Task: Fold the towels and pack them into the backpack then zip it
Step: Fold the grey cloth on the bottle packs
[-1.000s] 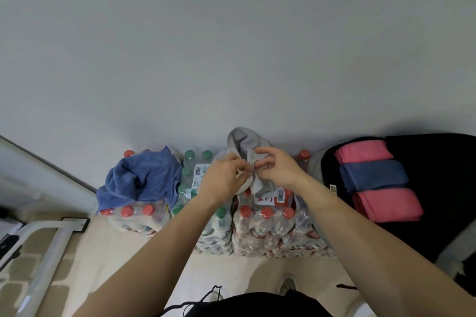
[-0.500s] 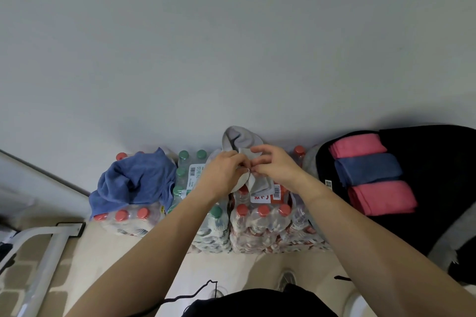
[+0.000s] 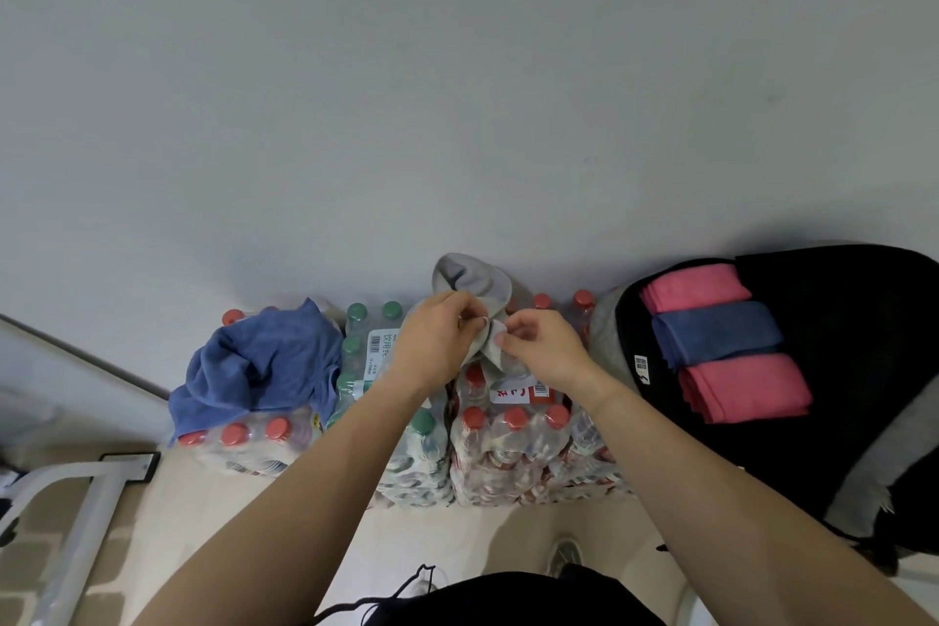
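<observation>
A grey towel is bunched up above the bottle packs, and both hands pinch it. My left hand grips its left part; my right hand pinches a hanging corner with thumb and forefinger. A crumpled blue towel lies unfolded on the left bottle pack. The black backpack lies open at the right, holding three folded towels side by side: a pink one, a blue one and another pink one.
Shrink-wrapped packs of water bottles with red and green caps stand against the grey wall and serve as the work surface. A white metal frame stands on the tiled floor at the lower left. My shoe shows below.
My hands have drawn slightly apart on the grey towel, with the right hand now pinching a corner lower down. The view has shifted a little.
</observation>
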